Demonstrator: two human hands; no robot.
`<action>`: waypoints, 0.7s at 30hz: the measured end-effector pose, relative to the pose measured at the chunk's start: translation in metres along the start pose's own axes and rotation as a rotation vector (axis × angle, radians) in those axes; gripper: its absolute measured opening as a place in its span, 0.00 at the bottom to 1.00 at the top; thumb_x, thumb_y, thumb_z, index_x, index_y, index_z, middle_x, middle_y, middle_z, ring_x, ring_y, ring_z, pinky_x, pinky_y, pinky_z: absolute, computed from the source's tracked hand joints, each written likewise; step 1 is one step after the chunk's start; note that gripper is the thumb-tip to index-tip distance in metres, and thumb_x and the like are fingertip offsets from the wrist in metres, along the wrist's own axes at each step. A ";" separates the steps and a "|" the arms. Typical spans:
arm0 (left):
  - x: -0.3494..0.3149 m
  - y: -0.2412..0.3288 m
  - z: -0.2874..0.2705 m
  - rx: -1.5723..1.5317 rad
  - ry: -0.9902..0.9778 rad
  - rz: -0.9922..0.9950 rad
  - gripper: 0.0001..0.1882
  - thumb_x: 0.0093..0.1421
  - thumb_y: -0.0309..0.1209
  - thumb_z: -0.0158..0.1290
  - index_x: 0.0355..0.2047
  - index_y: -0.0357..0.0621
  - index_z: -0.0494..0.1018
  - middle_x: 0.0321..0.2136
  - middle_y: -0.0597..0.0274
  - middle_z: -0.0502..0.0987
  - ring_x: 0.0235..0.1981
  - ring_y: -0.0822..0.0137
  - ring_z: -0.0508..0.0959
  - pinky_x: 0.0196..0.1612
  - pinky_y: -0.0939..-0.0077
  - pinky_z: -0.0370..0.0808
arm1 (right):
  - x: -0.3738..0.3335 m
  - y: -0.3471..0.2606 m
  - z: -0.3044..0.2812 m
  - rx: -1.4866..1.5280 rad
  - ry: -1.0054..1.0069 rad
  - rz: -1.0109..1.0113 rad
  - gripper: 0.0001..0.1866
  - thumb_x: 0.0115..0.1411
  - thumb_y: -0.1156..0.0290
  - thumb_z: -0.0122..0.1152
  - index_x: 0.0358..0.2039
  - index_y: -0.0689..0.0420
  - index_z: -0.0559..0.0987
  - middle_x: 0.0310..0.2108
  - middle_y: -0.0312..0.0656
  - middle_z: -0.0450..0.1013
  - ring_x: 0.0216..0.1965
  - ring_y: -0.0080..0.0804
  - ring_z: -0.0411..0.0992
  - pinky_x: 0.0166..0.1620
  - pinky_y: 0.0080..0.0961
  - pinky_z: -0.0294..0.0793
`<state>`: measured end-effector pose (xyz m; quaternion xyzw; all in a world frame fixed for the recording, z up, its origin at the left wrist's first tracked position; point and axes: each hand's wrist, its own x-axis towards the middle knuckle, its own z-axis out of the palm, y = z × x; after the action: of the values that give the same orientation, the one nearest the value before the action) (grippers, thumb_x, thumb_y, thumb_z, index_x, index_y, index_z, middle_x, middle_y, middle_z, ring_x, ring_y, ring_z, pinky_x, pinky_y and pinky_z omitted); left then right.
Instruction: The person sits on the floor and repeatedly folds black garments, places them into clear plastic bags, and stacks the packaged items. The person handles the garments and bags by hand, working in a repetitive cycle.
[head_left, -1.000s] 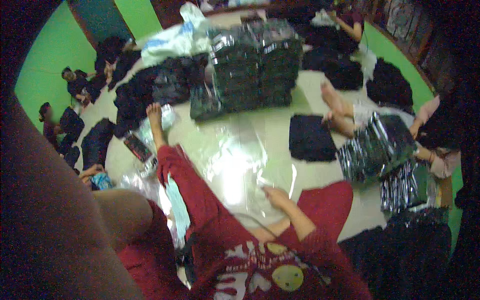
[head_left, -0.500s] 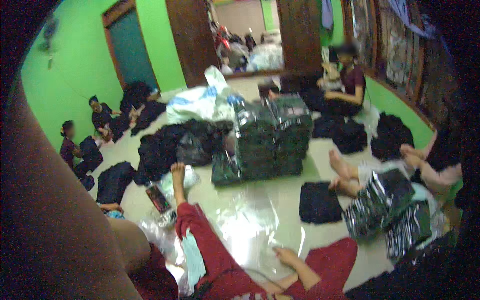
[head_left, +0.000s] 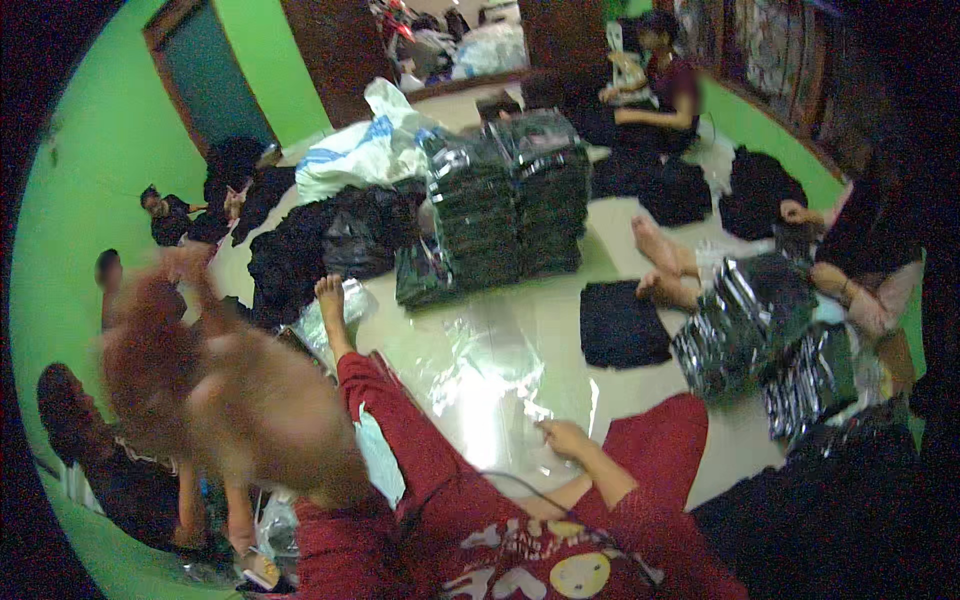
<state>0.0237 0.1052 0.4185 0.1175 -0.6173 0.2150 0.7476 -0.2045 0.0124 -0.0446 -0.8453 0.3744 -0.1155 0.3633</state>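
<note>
My left hand (head_left: 180, 360) is raised close to the camera on the left, smeared by motion; I cannot make out whether its fingers hold anything. Lower in the middle, my right hand (head_left: 566, 438) hangs low over the floor beside my red-clothed leg (head_left: 655, 440), fingers loosely extended and nothing visible in them. Just beyond it, clear plastic (head_left: 480, 370) lies shiny on the pale tiles. A folded black cloth (head_left: 625, 325) lies flat farther right. A tall stack of dark folded garments in clear plastic (head_left: 510, 205) stands ahead of my outstretched foot (head_left: 328, 295).
Plastic-wrapped dark bundles (head_left: 745, 325) are piled at right beside a seated person's bare feet (head_left: 665, 250). Dark cloth heaps (head_left: 300, 240) and a white sack (head_left: 355, 160) lie behind. Another person (head_left: 665, 95) sits far right; others sit along the left, one (head_left: 110, 460) near my left arm.
The view has tilted down and shifted. My left arm, which filled the left edge, has swung so its blurred hand now shows. The right hand stays beside my leg.
</note>
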 end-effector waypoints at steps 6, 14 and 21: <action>-0.237 -0.078 0.049 0.143 -0.430 -1.076 0.05 0.55 0.24 0.48 0.32 0.37 0.68 0.31 0.61 0.70 0.33 0.71 0.71 0.37 0.80 0.67 | -0.005 -0.007 -0.005 -0.055 0.027 0.032 0.21 0.47 0.72 0.50 0.45 0.53 0.71 0.31 0.45 0.73 0.33 0.43 0.71 0.36 0.36 0.69; -0.432 -0.091 0.115 -0.291 -0.546 -2.039 0.10 0.55 0.21 0.41 0.36 0.38 0.69 0.29 0.62 0.74 0.28 0.72 0.74 0.30 0.80 0.71 | 0.004 -0.014 -0.008 -0.124 -0.057 0.088 0.21 0.48 0.71 0.47 0.46 0.53 0.70 0.33 0.52 0.72 0.33 0.49 0.71 0.36 0.40 0.70; -0.488 -0.120 0.170 0.235 -0.777 -1.538 0.11 0.48 0.26 0.46 0.31 0.35 0.73 0.28 0.46 0.76 0.31 0.56 0.76 0.39 0.69 0.71 | 0.005 -0.020 -0.005 -0.216 -0.110 -0.030 0.13 0.54 0.72 0.41 0.38 0.59 0.71 0.31 0.50 0.71 0.34 0.46 0.70 0.35 0.40 0.70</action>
<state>-0.1400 -0.1617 -0.0104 0.6436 -0.5518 -0.3426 0.4049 -0.1924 0.0148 -0.0272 -0.8900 0.3515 -0.0333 0.2885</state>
